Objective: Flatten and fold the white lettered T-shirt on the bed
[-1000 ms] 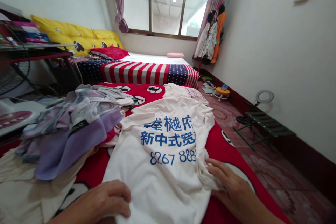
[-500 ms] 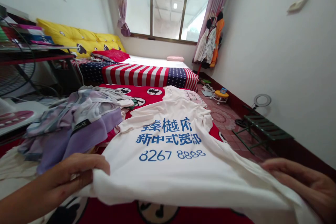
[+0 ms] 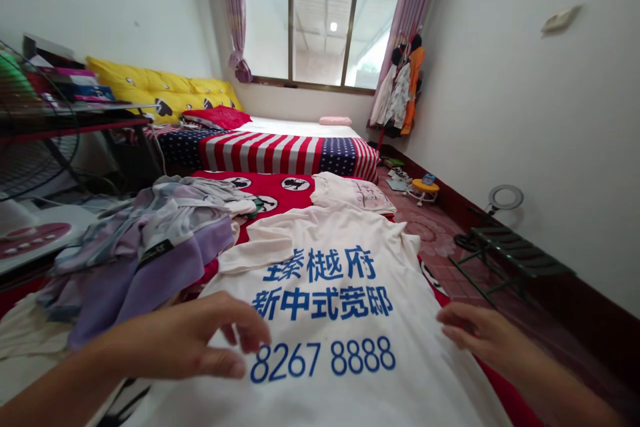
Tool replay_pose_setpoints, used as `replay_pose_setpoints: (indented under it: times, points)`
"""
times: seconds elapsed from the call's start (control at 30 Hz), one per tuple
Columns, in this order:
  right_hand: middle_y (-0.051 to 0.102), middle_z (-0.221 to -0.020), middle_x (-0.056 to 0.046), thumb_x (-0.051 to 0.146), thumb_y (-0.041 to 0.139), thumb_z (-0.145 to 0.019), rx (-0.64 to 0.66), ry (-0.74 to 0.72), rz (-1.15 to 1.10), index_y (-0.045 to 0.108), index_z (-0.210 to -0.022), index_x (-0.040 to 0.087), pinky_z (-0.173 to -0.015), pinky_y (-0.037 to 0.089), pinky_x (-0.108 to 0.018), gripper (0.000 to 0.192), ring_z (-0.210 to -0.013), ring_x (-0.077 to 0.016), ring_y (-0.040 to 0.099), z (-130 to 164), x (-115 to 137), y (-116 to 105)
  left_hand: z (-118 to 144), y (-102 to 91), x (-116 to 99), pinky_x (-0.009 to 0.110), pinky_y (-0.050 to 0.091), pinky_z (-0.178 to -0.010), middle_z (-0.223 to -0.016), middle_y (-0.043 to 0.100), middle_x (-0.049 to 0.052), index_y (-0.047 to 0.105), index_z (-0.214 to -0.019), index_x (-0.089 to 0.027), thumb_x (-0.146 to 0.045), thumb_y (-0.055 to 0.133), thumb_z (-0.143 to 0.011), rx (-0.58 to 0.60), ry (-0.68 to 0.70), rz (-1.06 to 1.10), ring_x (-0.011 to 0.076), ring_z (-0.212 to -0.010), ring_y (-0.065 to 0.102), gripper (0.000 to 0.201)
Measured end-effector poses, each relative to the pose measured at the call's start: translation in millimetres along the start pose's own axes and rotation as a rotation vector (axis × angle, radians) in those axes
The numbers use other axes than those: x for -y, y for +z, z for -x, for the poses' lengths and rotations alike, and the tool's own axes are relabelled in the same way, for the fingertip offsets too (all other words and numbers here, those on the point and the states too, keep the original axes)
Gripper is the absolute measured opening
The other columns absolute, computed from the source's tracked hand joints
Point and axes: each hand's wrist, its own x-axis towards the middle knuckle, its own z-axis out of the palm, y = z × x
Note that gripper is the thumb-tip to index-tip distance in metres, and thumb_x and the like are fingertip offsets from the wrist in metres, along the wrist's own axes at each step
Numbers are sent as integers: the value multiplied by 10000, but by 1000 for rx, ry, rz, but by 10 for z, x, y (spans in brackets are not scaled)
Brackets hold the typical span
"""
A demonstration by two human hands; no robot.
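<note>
A white T-shirt [image 3: 320,327] with blue lettering and digits lies spread over a red patterned cover [image 3: 273,187]. My left hand [image 3: 215,333] is over the shirt's left part, its thumb and fingers apart and holding nothing. Beside the shirt's right edge is my right hand [image 3: 475,330], fingers stretched out towards the cloth; whether they touch it I cannot tell. The shirt's left sleeve [image 3: 257,253] is folded inward over the body. Past the collar lies a folded white garment [image 3: 350,192] with a printed front.
A heap of lilac and grey clothes [image 3: 165,233] lies left of the shirt. Further left stands a fan [image 3: 30,140]. A dark green folding stool [image 3: 520,253] and a small yellow stool [image 3: 424,185] stand on the right. A bed [image 3: 280,153] is under the window.
Both hands have let go of the shirt's lower edge and moved forward over it, the right one also inward. The shirt now lies flatter, its lettering fully spread.
</note>
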Motion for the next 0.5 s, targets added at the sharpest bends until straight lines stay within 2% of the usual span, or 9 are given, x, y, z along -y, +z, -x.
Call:
replay_pose_setpoints:
  times: [0.07, 0.13, 0.2, 0.27, 0.33, 0.4, 0.5]
  points:
    - [723, -818, -63, 445, 636, -704, 79, -55, -29, 733, -788, 237, -661, 532, -333, 244, -734, -227, 663, -245, 222, 192, -353, -36, -150, 309, 463, -941, -1147, 674, 11, 672, -1143, -339, -471, 614, -817, -24, 82, -36, 225, -1067, 609, 357]
    - [712, -924, -77, 412, 590, -754, 88, -99, -92, 711, -875, 216, -712, 536, -340, 260, -840, -233, 663, -431, 426, 419, -715, 60, -167, 346, 403, -1031, -1297, 596, 24, 604, -1251, -330, -419, 565, -868, -84, 184, -97, 234, -1193, 544, 396]
    - [696, -1021, -79, 387, 572, -779, 92, -146, -158, 687, -971, 213, -764, 539, -348, 283, -938, -235, 653, -592, 578, 634, -1040, 218, -72, 385, 355, -1084, -1457, 443, 45, 462, -1390, -319, -392, 528, -898, -143, 234, -160, 249, -1311, 440, 502]
    - [671, -1132, -79, 373, 563, -800, 92, -231, -176, 661, -1075, 221, -875, 514, -375, 329, -1051, -234, 623, -753, 626, 798, -1289, 366, 83, 429, 325, -1108, -1536, 309, 71, 349, -1457, -303, -385, 536, -897, -182, 221, -254, 275, -1376, 346, 596]
    - [618, -1260, -94, 387, 568, -807, 80, -311, -119, 635, -1162, 218, -1001, 441, -411, 399, -1173, -244, 564, -924, 535, 888, -1440, 469, 247, 463, 303, -1120, -1544, 281, 108, 352, -1459, -257, -373, 553, -888, -231, 208, -370, 297, -1391, 312, 617]
    - [549, -1358, -119, 409, 572, -809, 57, -318, 25, 615, -1217, 199, -1088, 343, -453, 461, -1274, -268, 483, -1094, 326, 891, -1500, 535, 380, 480, 272, -1137, -1530, 308, 121, 400, -1434, -222, -386, 526, -903, -302, 229, -469, 302, -1398, 293, 570]
    - [465, -1440, -118, 396, 527, -851, -3, -119, 323, 593, -1266, 237, -1091, 272, -573, 449, -1340, -327, 395, -1330, -1, 766, -1498, 595, 490, 469, 245, -1156, -1527, 323, 89, 407, -1430, -242, -427, 453, -937, -386, 272, -537, 281, -1414, 261, 528]
